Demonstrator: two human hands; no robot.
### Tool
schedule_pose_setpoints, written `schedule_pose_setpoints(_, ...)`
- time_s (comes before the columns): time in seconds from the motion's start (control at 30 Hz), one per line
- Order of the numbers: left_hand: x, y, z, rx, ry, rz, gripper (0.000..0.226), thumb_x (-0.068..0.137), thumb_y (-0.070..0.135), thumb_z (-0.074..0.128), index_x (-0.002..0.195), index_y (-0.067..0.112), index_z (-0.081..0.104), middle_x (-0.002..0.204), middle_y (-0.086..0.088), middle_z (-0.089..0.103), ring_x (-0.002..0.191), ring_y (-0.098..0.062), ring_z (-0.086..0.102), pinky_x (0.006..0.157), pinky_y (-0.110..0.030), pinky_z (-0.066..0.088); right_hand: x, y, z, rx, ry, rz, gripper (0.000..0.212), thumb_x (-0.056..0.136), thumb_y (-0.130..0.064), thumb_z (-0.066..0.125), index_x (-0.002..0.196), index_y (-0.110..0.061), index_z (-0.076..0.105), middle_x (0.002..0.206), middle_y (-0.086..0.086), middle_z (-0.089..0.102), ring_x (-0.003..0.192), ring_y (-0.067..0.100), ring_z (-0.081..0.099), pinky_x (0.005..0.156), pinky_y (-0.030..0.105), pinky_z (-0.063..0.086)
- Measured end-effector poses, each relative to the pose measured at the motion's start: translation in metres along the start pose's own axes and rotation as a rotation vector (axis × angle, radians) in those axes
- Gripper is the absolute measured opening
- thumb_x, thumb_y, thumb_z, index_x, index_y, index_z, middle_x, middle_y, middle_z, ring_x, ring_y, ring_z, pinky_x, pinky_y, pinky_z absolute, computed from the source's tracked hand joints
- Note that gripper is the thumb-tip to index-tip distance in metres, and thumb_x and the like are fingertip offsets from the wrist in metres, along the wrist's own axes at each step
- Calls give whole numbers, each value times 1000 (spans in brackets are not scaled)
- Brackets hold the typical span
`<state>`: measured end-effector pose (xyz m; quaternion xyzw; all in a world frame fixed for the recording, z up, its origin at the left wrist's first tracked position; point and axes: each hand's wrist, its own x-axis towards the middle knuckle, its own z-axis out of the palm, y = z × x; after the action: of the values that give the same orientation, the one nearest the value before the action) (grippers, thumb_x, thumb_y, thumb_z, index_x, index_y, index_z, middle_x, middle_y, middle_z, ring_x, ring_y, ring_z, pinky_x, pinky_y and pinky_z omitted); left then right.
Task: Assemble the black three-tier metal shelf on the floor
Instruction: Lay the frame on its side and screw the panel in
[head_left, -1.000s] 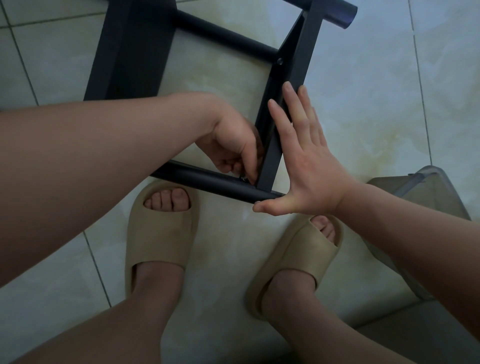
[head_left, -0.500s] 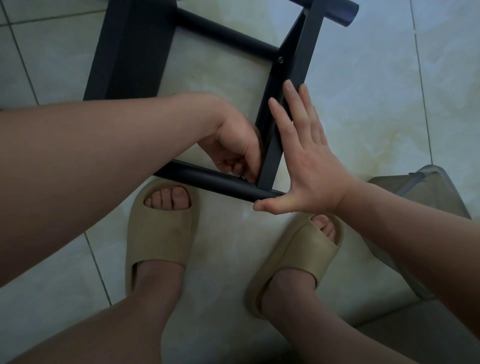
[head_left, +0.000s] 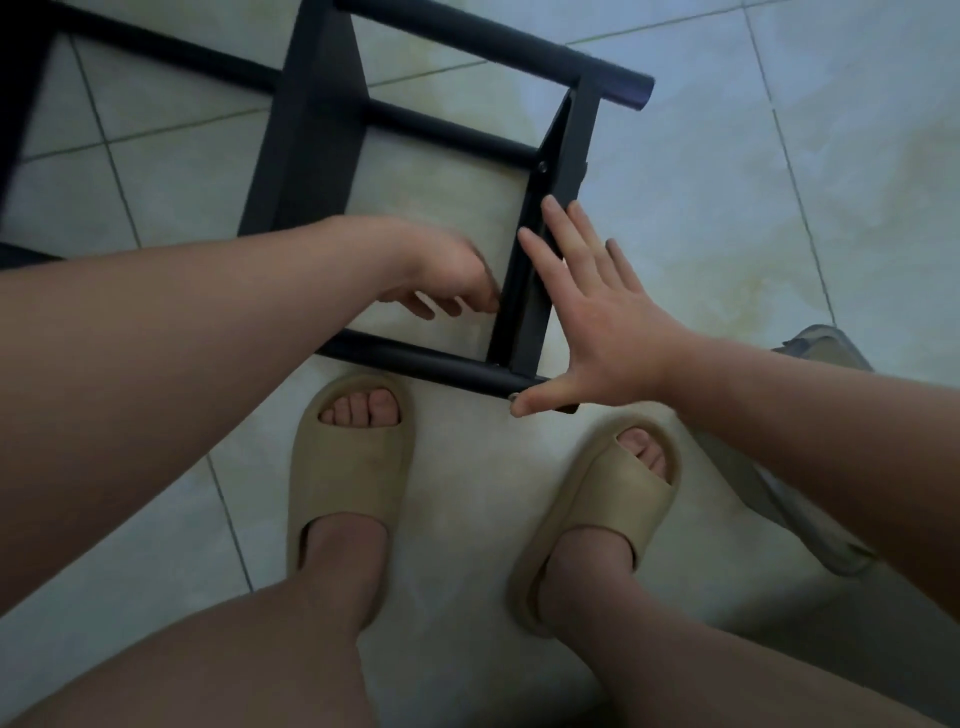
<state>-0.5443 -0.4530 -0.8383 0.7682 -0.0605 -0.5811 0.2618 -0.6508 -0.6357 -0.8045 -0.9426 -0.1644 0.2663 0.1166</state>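
The black metal shelf frame (head_left: 311, 156) lies on its side on the tiled floor. A flat end panel (head_left: 522, 317) joins the near round tube (head_left: 415, 361) to the far tube (head_left: 519, 52), and a small screw head (head_left: 543, 167) shows higher on it. My right hand (head_left: 602, 322) presses flat against the panel's outer face, fingers straight, thumb on the near tube's end. My left hand (head_left: 447, 280) is blurred inside the frame, next to the panel's inner face. Its fingers hang loosely and I see nothing in them.
My two feet in beige slippers (head_left: 348, 467) (head_left: 597, 509) stand just in front of the near tube. A grey plastic object (head_left: 826, 353) lies on the floor at the right, partly behind my right forearm. Pale tiles surround the frame.
My left hand has left the corner joint where it was curled, lifted away and loosened its fingers. My right hand stays pressed on the panel. The view now takes in more of the frame.
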Motion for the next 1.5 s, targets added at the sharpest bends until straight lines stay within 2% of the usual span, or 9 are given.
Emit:
schedule_pose_setpoints(0.1,-22,1,-9,74,285,-24,28,92,26,67,118,18,69,118,-7,66,106,-27,62,90,-40,54,-5,-8,-31,61,-97,77,134,62,-89,60,163,-24,0,168,-3,-22,155,19,-18,125,48,-2)
schedule_pose_setpoints(0.2,-52,20,-24,116,475,81,16,93,24,64,107,22,71,118,-4,68,109,-26,62,87,-31,47,-10,-7,-61,166,23,172,103,84,-63,68,162,-25,13,170,0,10,155,22,12,125,43,17)
schedule_pose_setpoints(0.37,-64,55,-56,521,713,193,40,94,24,56,134,29,51,144,-3,49,136,-29,38,106,-44,39,6,15,-98,206,137,358,91,90,-49,70,161,-26,18,165,2,26,151,25,25,119,46,29)
schedule_pose_setpoints(0.6,-16,73,-105,862,726,133,51,98,17,48,146,25,34,149,-6,41,141,-30,29,110,-46,31,65,46,-118,223,146,338,105,81,-44,82,161,-31,15,164,-1,26,149,24,26,116,46,33)
schedule_pose_setpoints(0.77,12,72,-135,883,619,84,13,103,33,43,115,29,47,112,0,59,98,-26,48,85,-41,33,95,72,-115,213,29,331,113,74,-51,85,161,-28,17,159,-2,32,144,25,33,111,42,37)
schedule_pose_setpoints(0.93,0,64,-135,859,673,172,6,103,38,47,103,32,46,104,3,60,94,-24,52,79,-38,34,88,69,-119,120,33,335,115,67,-66,82,158,-30,23,144,-2,43,133,26,39,104,44,42)
schedule_pose_setpoints(1.27,-139,66,-89,804,864,229,12,98,40,58,108,37,53,109,3,61,103,-24,53,79,-38,30,-9,-21,-154,-164,283,315,74,88,-52,69,148,-27,35,135,0,48,121,25,46,96,37,45)
schedule_pose_setpoints(1.4,-189,56,-57,771,887,205,13,97,35,60,109,34,54,112,2,59,109,-26,53,81,-41,33,-43,-59,-159,-185,301,316,52,97,-41,57,143,-25,40,134,1,48,122,26,46,94,38,47)
schedule_pose_setpoints(1.5,-208,48,-32,738,894,160,16,98,28,59,113,31,55,113,0,57,108,-26,51,82,-41,33,-58,-77,-157,-151,269,316,54,98,-38,55,147,-25,36,138,1,46,126,26,44,98,39,46)
